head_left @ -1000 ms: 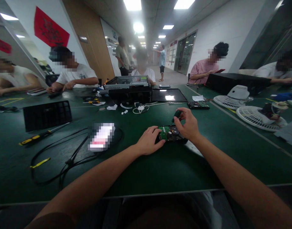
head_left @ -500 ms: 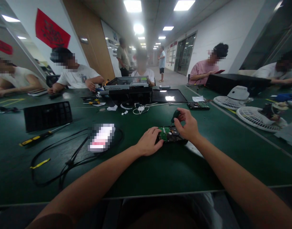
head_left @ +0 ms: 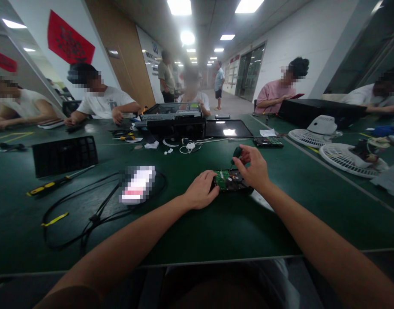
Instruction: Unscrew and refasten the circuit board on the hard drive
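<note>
A hard drive lies on the green table with its green circuit board facing up. My left hand grips its left end, thumb along the near edge and fingers over the far side. In my right hand is a screwdriver with a dark green handle, pinched between thumb and fingers. Its thin shaft points down onto the drive near the edge of the circuit board. The exact spot its tip meets is too small to make out.
Left of me lie a lit phone, a looped black cable and a yellow-black screwdriver. A second drive, an opened computer case and white fan parts lie farther off. Several people sit around the table.
The screwdriver handle and my right fingers have shifted very slightly. My left hand stays on the hard drive, which has barely moved.
</note>
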The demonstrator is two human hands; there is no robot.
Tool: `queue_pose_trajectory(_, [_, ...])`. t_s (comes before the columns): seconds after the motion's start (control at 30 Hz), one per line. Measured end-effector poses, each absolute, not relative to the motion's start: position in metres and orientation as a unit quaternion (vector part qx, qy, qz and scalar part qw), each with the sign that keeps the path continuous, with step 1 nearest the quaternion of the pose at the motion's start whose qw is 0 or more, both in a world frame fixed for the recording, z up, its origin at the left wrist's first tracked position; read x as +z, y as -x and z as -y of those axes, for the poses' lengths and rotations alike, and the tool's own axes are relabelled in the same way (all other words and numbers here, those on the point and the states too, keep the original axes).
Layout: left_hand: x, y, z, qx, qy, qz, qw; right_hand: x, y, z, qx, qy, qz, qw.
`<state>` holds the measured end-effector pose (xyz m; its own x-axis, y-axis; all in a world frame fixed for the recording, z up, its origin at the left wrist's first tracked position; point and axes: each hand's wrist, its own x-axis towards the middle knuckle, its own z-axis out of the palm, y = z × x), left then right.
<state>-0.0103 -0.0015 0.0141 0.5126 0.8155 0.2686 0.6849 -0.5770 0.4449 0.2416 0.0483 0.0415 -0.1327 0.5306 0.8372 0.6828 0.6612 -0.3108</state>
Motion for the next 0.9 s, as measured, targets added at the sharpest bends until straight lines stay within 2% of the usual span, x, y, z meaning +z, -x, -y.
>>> queue_pose_trajectory(0.5, [0.0177, 0.009, 0.004, 0.226, -0.857, -0.443, 0.136, 0.035, -0.2382, -0.0503, -0.01, 0.425, 0.717, 0.552])
queue_pose_trajectory(0.9, [0.0144, 0.0097, 0.0008, 0.228, -0.852, -0.451, 0.138, 0.0345, -0.2437, -0.051, -0.081, 0.415, 0.74, 0.524])
